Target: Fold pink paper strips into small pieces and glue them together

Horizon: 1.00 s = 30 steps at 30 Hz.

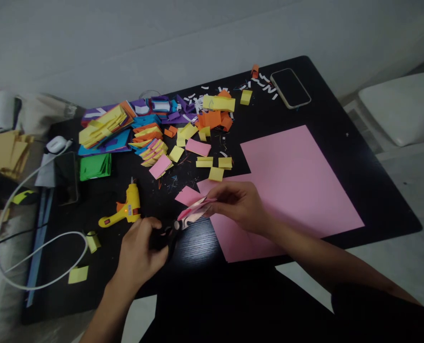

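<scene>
My left hand [140,250] is closed round the black handles of a pair of scissors [177,225], whose blades point right toward my other hand. Between the fingers of my right hand [237,206] is a small piece of pink paper [195,208], with the blades at it; the exact cut line is too small to tell. Another pink slip [187,196] lies just behind the blades. Under my right forearm spreads a large pink sheet [290,186] on the black table [376,200].
A yellow glue gun [129,207] lies left of the scissors. Folded coloured papers [106,126], a green stack [95,166] and yellow slips [216,174] lie farther back. A phone [290,88] is at the back right, a white cable [40,287] at the left.
</scene>
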Available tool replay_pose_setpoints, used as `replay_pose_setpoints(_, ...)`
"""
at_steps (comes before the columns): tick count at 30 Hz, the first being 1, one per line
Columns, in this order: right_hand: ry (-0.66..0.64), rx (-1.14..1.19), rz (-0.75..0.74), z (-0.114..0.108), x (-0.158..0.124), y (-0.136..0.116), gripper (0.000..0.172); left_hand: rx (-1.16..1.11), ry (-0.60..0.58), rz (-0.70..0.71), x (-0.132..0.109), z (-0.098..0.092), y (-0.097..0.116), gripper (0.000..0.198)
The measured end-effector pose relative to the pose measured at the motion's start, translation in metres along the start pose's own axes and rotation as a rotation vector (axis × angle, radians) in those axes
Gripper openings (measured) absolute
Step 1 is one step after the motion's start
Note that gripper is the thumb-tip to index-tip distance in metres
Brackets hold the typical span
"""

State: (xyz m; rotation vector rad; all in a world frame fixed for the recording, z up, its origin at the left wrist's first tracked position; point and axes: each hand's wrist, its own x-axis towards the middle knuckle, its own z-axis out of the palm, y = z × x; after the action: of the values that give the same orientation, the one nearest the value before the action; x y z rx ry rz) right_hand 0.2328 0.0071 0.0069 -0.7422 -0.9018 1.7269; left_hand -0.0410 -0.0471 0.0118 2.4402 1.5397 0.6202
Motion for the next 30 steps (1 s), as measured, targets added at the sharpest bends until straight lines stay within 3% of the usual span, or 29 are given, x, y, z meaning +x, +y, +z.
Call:
replay_pose_setpoints(10, 0.071, -0.016, 0.014, 0.000, 0.002, 0.005, 0.016, -0.093, -0.001, -0.018, 0.002, -0.001, 0.003, 0.015)
replay_pose_setpoints(18, 0.145, 0.001, 0.142, -0.002, 0.004, 0.005, 0.027, -0.177, -0.034, -0.323, 0.000, -0.009, 0.012, 0.030)
replay_pose_setpoints(25, 0.090, 0.109, 0.222, -0.007, 0.008, 0.006, 0.028, -0.153, -0.014, -0.238, 0.006, -0.011, 0.018, 0.029)
replay_pose_setpoints(30, 0.074, 0.090, 0.168, -0.011, 0.011, 0.011, 0.019, -0.246, -0.029, -0.294, 0.005, -0.011, 0.023, 0.029)
